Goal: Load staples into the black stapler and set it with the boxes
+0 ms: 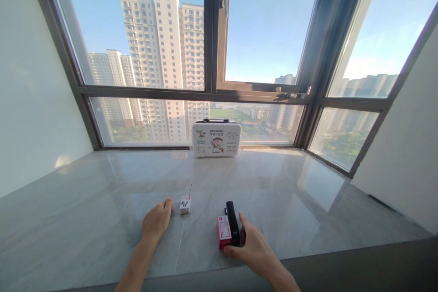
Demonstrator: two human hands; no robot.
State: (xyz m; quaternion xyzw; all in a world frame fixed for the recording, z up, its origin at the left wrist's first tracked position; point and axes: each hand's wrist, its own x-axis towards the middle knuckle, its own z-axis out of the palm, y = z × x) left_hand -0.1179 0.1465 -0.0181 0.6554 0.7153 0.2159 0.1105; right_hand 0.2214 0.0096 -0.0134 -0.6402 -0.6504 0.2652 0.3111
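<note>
Close to the front of the grey marble sill, a black stapler lies lengthwise against the right side of a red-and-white box. Around the stapler's right side curls my right hand, its thumb at the near end of the box and stapler, its forefinger along the right; its other fingers are mostly hidden. To the left, my left hand rests on the sill with its fingers curled in; what they hold, if anything, is hidden. Just right of it stands a small white box with a dark picture and pink marks.
A white carrying case with cartoon prints and a dark handle stands upright at the back against the window frame. Walls close in the marble sill on the left and right. Its front edge runs just below my hands.
</note>
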